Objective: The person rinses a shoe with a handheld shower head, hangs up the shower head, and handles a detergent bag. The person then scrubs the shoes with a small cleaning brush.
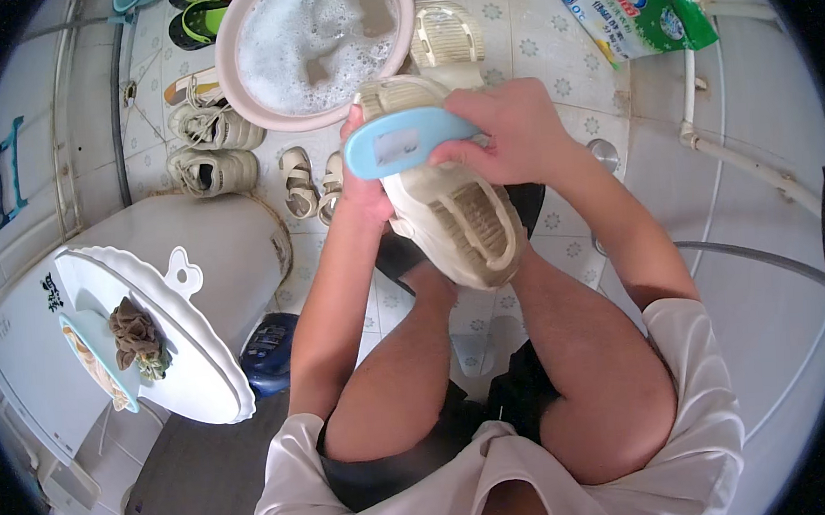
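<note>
My left hand grips a cream slide sandal from its left side, sole turned up toward me, held above my knees. My right hand is closed on a light blue scrubbing brush whose head lies across the sandal's upper end. Just beyond the sandal stands a pink basin full of soapy, foamy water. A second cream sandal lies on the tiled floor beside the basin.
Pale sneakers and small sandals sit on the floor to the left. A green detergent bag lies at top right. A white appliance at left carries a white tray with a brown cloth. A pipe runs at right.
</note>
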`<control>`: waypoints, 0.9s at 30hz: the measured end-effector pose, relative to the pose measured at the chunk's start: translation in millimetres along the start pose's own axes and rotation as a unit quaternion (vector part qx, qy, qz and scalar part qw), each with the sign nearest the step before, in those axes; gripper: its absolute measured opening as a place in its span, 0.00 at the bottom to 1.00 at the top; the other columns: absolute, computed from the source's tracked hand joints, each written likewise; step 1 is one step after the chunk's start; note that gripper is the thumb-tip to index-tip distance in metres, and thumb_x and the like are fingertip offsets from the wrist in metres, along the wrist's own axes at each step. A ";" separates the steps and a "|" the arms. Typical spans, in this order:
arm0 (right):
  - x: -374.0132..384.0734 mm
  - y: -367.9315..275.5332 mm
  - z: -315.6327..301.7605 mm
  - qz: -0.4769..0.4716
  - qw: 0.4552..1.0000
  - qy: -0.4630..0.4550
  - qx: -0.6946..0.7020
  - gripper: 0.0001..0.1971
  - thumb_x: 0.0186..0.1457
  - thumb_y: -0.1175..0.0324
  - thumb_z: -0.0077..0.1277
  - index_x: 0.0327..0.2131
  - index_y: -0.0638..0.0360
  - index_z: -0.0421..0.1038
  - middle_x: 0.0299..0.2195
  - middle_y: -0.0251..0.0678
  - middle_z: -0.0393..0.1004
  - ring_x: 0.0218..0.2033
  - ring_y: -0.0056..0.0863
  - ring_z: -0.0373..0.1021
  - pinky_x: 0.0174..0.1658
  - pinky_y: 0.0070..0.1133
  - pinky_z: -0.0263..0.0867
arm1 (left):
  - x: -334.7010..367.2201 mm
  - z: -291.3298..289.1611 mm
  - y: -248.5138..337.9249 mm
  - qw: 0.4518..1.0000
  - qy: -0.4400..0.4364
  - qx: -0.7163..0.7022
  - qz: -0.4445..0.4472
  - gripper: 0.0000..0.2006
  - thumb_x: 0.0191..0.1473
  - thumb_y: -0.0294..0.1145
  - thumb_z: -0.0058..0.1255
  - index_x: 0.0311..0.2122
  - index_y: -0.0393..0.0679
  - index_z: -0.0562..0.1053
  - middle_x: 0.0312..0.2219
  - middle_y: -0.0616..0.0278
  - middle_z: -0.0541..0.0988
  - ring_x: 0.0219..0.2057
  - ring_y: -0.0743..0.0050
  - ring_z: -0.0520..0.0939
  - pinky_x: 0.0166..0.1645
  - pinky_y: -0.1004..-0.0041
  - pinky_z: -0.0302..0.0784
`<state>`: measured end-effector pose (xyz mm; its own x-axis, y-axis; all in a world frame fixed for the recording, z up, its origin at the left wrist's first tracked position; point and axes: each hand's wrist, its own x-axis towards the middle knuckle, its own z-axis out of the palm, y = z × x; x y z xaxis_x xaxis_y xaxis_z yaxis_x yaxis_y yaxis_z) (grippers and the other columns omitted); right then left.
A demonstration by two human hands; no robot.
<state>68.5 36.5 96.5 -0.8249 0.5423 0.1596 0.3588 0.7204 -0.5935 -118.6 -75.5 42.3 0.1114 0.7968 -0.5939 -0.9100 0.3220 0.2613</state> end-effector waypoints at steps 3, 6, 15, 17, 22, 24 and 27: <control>-11.9 28.5 5.4 0.028 0.999 0.000 0.021 0.24 0.49 0.39 0.56 0.29 0.51 0.73 0.18 0.37 0.73 0.22 0.42 0.73 0.25 0.33 0.66 | -0.3 6.2 8.2 0.996 0.034 0.065 0.057 0.41 0.55 0.69 0.40 0.60 0.40 0.65 0.54 0.48 0.73 0.53 0.50 0.75 0.59 0.54 0.71; -25.7 39.6 9.9 0.075 0.996 0.004 0.056 0.23 0.49 0.40 0.57 0.30 0.51 0.73 0.18 0.36 0.73 0.22 0.43 0.73 0.25 0.34 0.66 | -0.6 5.1 7.4 0.995 0.022 0.055 0.086 0.41 0.56 0.70 0.36 0.59 0.41 0.65 0.54 0.47 0.72 0.53 0.48 0.75 0.58 0.52 0.71; -16.0 25.0 5.6 0.043 0.998 -0.030 0.045 0.22 0.48 0.40 0.58 0.31 0.49 0.73 0.18 0.35 0.73 0.20 0.42 0.72 0.25 0.34 0.66 | -4.5 10.1 18.6 0.991 0.041 0.074 0.108 0.42 0.54 0.71 0.37 0.60 0.43 0.65 0.54 0.48 0.72 0.54 0.51 0.74 0.59 0.53 0.70; -21.0 23.8 4.8 0.057 0.995 -0.062 0.045 0.22 0.49 0.40 0.57 0.31 0.49 0.73 0.18 0.36 0.73 0.21 0.43 0.73 0.25 0.34 0.66 | -3.0 9.6 14.7 0.994 0.043 0.065 0.070 0.42 0.54 0.71 0.37 0.59 0.43 0.66 0.54 0.48 0.73 0.54 0.50 0.74 0.58 0.53 0.70; -3.6 1.0 8.4 -0.013 1.000 -0.007 0.025 0.23 0.48 0.39 0.57 0.30 0.50 0.73 0.17 0.36 0.73 0.21 0.42 0.73 0.25 0.34 0.66 | -4.9 6.6 14.8 0.999 -0.027 -0.018 0.029 0.41 0.55 0.69 0.38 0.61 0.41 0.64 0.55 0.44 0.71 0.55 0.47 0.74 0.59 0.52 0.70; -5.8 20.6 8.4 -0.005 1.000 0.003 0.024 0.23 0.48 0.39 0.58 0.30 0.50 0.73 0.17 0.36 0.73 0.20 0.42 0.73 0.25 0.35 0.66 | -4.9 -3.1 19.5 0.998 -0.003 0.017 0.064 0.42 0.55 0.69 0.38 0.61 0.41 0.64 0.54 0.44 0.71 0.54 0.47 0.74 0.59 0.52 0.70; -20.0 37.3 8.3 0.050 0.998 -0.002 0.034 0.20 0.44 0.45 0.64 0.28 0.52 0.74 0.16 0.34 0.70 0.19 0.37 0.70 0.22 0.29 0.61 | -2.4 4.0 13.3 0.990 0.035 0.085 0.104 0.42 0.54 0.72 0.37 0.61 0.43 0.64 0.55 0.48 0.71 0.55 0.48 0.73 0.59 0.51 0.69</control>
<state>94.7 48.9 64.6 -0.7880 0.6086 0.0929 0.4101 0.6315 -0.6580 -129.3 -71.1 50.2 -0.1048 0.8191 -0.5641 -0.8293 0.2411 0.5042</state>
